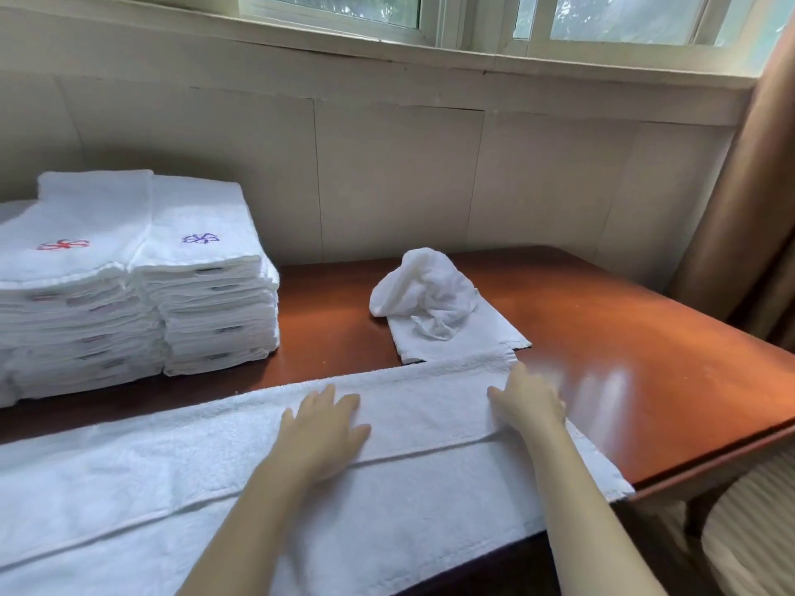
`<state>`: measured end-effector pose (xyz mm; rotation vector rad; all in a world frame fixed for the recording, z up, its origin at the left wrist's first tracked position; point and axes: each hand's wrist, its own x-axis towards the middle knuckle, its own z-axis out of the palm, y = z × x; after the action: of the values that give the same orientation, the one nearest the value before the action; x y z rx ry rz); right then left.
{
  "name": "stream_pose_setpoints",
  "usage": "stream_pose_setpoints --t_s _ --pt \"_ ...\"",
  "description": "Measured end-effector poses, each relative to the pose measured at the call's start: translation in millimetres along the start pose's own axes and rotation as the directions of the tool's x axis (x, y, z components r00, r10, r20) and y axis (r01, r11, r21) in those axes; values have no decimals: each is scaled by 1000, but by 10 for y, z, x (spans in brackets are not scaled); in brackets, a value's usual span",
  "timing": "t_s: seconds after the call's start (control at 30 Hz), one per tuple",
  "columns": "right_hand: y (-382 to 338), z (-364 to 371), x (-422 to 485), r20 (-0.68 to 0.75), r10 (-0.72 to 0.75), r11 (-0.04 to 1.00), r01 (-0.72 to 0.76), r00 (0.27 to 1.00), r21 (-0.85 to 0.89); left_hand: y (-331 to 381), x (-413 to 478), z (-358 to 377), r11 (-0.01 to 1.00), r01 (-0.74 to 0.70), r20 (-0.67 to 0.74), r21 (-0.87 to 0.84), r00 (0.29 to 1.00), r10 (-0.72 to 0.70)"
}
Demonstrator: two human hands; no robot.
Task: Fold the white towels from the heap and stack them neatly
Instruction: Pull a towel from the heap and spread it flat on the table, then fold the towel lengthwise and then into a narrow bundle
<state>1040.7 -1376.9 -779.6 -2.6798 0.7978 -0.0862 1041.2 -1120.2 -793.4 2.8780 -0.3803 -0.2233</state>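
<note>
Brown wood table (623, 337) sits under a window (602, 19). A long white towel (172, 488) lies flat along its near edge. Both hands press flat on this towel, fingers straight: the left hand (325, 428) near the middle, the right hand (527, 402) near the right end. Behind that end sits a small crumpled heap (430, 303), touching the towel. Behind the left part stand folded stacks (206, 294).

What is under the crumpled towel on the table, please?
A flat white towel lies under the crumpled towel, its near edge showing on the table. Its far part is covered.
</note>
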Motion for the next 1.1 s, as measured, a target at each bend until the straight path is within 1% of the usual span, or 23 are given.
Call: stream_pose_setpoints --t_s 0.07,0.17,0.3,0.4,0.47,0.53,0.63,0.7,0.8,0.87,0.9,0.97,1.03,1.1 --pt "-73 84 17 -73 -13 1000 15 997 26 -124 -1 -3 997 75 26 5 997 -75" --pt "-129 117 112 -169 8 992 13 986 124 -175 6 4 997 72 30 -12 997 -72" --pt "-128 120 279 -180 83 969 -37 980 244 -175 15 -3 998 63 35 -14 997 -63" --pt "-109 74 397 -202 74 925 8 977 379 -171 3 -18 998 61 51 -26 997 -60" --pt "-150 19 500 -240 49 898 63 970 435 -166 -8 -13 998 58 42 -19 997 -58" --pt "-204 17 566 -272 22 908 95 962 409 -171 -22 21 998 59 35 -14 998 -58" --pt "-215 153 606 -244 -4 955 76 970 286 -197 -27 50 996 84 15 0 996 -84" --pt "-192 246 606 -259 -11 974 69 966 214 -212 -26 60 995 100 5 14 995 -100" --pt "-176 274 627 -393 -9 972 100 920 211 -181 -16 108 994 106 -23 34 994 -105" --pt "-205 245 610 -463 -4 983 88 886 160 -161 -8 142 992 115 -58 42 992 -113" --pt "-237 238 579 -472 -25 988 94 881 125 -158 1 158 992 120 -79 41 990 -116" --pt "-348 253 458 -411 -139 984 171 901 43 -146 17 182 991 130 -112 39 986 -125" --pt "-494 340 272 -277 -295 953 302 914 -20 -143 44 197 989 141 -134 38 982 -135" --pt "-596 484 75 -104 -398 917 390 912 -89 -144 67 199 988 148 -139 47 980 -140"
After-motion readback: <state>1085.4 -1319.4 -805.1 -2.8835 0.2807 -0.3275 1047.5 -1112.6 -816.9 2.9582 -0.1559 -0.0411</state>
